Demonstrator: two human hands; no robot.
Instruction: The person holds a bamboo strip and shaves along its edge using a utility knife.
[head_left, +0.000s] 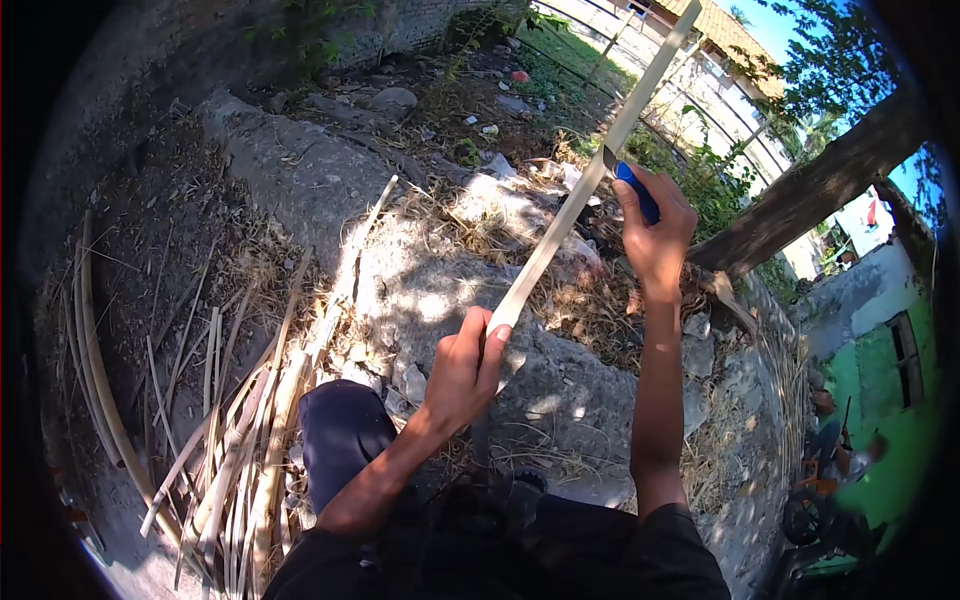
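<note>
My left hand (pixel 462 368) is closed around the lower end of a long, pale bamboo strip (pixel 560 228), thumb lying along it. The strip slants up and away to the right, past the top of the view. In my right hand (pixel 660 222) is a blue-handled knife (pixel 638 192), the fingers wrapped round its handle. Its short blade meets the strip a little above the middle; how deep it goes, I cannot tell.
Several bamboo strips and sticks (pixel 240 450) lie in a heap at the left. A rough stone ledge (pixel 430 290) runs before my knees, with dry leaves and litter behind it. A tree trunk (pixel 820 190) leans at the right, near a green wall (pixel 870 400).
</note>
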